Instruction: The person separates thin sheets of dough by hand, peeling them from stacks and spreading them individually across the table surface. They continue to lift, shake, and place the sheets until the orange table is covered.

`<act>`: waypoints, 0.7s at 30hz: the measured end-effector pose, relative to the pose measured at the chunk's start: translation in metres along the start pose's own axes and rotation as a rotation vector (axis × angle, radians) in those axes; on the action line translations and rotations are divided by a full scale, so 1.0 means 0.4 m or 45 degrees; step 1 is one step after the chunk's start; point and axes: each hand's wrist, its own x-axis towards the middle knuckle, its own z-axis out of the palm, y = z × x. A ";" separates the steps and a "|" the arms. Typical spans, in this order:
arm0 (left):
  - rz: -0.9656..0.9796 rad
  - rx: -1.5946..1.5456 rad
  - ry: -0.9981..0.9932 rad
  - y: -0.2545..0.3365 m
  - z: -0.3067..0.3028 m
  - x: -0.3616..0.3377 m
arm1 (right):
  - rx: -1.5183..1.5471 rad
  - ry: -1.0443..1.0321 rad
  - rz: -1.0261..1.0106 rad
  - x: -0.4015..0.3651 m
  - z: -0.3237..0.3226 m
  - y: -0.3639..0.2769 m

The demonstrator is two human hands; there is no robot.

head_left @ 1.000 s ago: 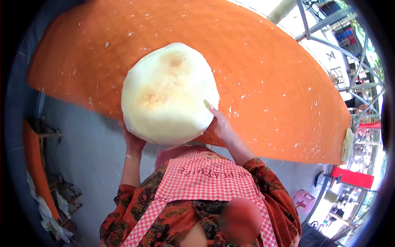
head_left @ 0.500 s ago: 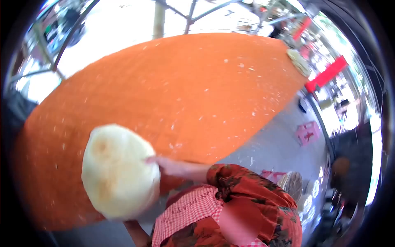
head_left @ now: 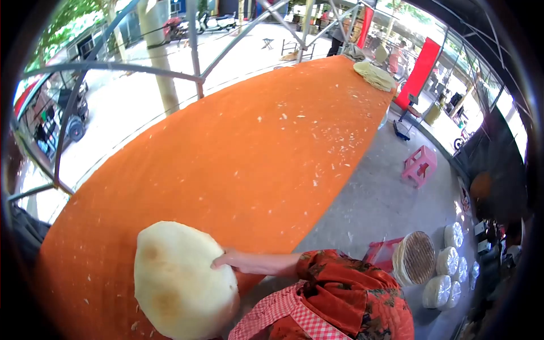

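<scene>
In the head view, a round, pale bread (head_left: 184, 283) with two browned patches sits at the lower left, over the near part of the orange table (head_left: 243, 175); whether it rests on the cloth or is held just above it I cannot tell. The right hand (head_left: 228, 259) is at its right rim, thumb laid over the top and the other fingers mostly hidden at the edge, so it seems to be pinching that rim. From this hand the bread spreads left and downward in the picture, away from the forearm, which runs in from the floral sleeve (head_left: 340, 280) beside the checked apron (head_left: 277, 309). The outline is nearly round, so no end truly points anywhere; its slightly longer axis slants from upper left to lower right, crosswise to the forearm, and the browned patches line up roughly along it. The right hand is the nearer one, in contact; the left hand is not visible, so its state cannot be told. Pale flakes dot the table, a pile of flatbreads (head_left: 374, 76) lies at its far end, and a pink stool (head_left: 420, 166) stands on the floor.
</scene>
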 end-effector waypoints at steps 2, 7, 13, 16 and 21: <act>-0.026 0.042 -0.013 -0.081 0.076 0.023 | -0.024 0.037 0.002 -0.089 -0.124 -0.069; -0.066 0.177 -0.036 -0.310 0.295 0.070 | -0.035 0.265 -0.073 -0.349 -0.434 -0.278; -0.127 0.257 -0.118 -0.549 0.565 0.114 | -0.161 0.470 -0.140 -0.615 -0.758 -0.541; -0.171 0.306 -0.183 -0.635 0.712 0.174 | -0.091 0.544 -0.205 -0.673 -0.926 -0.639; -0.234 0.347 -0.272 -0.809 0.934 0.338 | -0.119 0.583 -0.287 -0.796 -1.161 -0.853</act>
